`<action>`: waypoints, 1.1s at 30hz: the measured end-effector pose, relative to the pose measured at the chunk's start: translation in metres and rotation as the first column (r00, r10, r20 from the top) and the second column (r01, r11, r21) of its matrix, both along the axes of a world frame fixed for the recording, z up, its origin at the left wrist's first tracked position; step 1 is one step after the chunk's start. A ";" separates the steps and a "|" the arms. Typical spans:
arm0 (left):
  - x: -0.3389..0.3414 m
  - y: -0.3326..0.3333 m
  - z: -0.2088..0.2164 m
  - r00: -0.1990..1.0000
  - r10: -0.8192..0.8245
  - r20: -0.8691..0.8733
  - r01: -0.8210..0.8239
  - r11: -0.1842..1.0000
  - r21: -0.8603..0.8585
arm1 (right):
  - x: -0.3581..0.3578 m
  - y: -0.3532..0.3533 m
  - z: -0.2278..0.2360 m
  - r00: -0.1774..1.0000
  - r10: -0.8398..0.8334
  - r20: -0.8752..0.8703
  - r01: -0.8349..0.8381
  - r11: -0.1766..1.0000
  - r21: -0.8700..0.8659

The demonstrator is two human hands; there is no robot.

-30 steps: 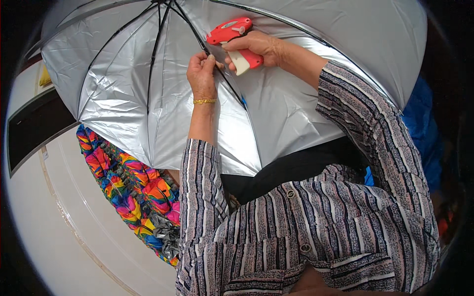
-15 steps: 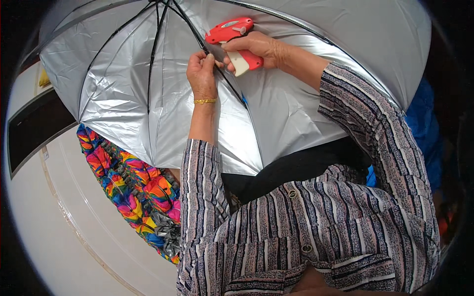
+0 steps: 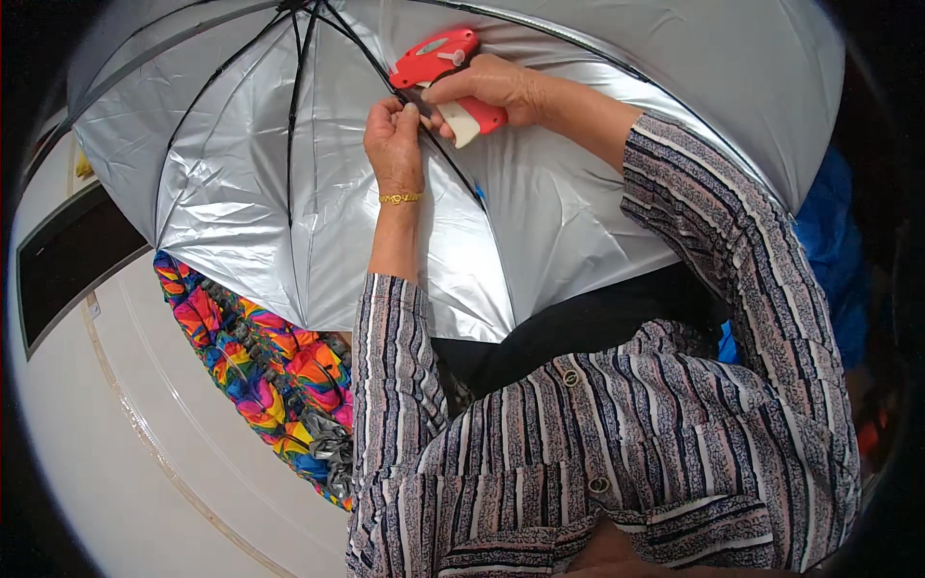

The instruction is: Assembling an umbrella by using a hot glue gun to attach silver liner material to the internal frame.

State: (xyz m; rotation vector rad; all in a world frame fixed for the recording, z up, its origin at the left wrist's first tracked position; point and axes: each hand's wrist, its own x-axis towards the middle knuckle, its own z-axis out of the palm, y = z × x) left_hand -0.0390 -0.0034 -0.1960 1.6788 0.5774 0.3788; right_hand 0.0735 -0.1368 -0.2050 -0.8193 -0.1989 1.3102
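Note:
An opened umbrella with a silver lining (image 3: 564, 207) lies inside-up in front of me. My left hand (image 3: 393, 144) is closed, its thumb and fingers pinching a thin black rib (image 3: 456, 162) of the frame. Wrapped around the handle of a red and white tagging gun (image 3: 431, 64), my right hand (image 3: 493, 81) is just right of the left fingertips. The gun's red front end lies by the rib, a little above the pinch. Whether it touches the rib or cloth is hard to tell. A small blue piece (image 3: 478, 194) sits lower on that rib.
Other black ribs meet at the hub (image 3: 293, 6) at the top edge. Left of my left arm lies a bundle of rainbow-coloured gathered fabric (image 3: 260, 361), beside a white surface (image 3: 125, 462) and a dark panel (image 3: 82, 260). Blue material (image 3: 833, 260) hangs at the far right.
My right hand has brought the tagging gun slightly left, closer to my left fingertips and the rib. The left hand keeps its pinch in nearly the same place.

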 end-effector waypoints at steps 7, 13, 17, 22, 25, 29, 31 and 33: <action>0.003 0.001 -0.004 1.000 -0.002 -0.021 0.003 0.999 0.038 | 0.001 -0.001 0.002 0.981 -0.005 0.195 0.005 1.000 0.003; 0.002 0.006 -0.012 0.998 0.030 0.061 -0.033 0.998 0.051 | -0.006 0.004 0.000 0.978 -0.066 0.200 0.094 0.987 -0.129; -0.009 0.016 -0.020 0.994 0.098 0.055 -0.108 0.966 0.236 | -0.010 -0.001 -0.002 0.983 -0.025 0.183 0.042 0.995 -0.086; -0.021 0.028 -0.033 0.986 0.166 -0.007 -0.134 0.822 0.554 | -0.040 -0.074 0.029 0.993 0.107 0.049 -0.097 0.979 -0.177; -0.043 0.051 -0.034 0.964 0.253 0.083 -0.206 0.510 0.835 | -0.078 -0.142 0.050 0.964 0.265 0.027 -0.246 0.924 -0.292; -0.112 0.103 -0.021 0.829 0.550 0.105 -0.173 0.073 0.982 | -0.108 -0.190 0.045 0.974 0.211 0.078 -0.169 0.917 -0.362; -0.143 0.125 -0.014 0.691 0.719 -0.076 -0.008 0.112 0.994 | -0.107 -0.192 0.035 0.976 0.119 0.182 -0.050 0.937 -0.346; -0.160 0.137 -0.013 0.611 0.753 -0.243 0.052 0.268 0.962 | -0.099 -0.182 0.025 0.964 0.018 0.266 0.086 0.923 -0.374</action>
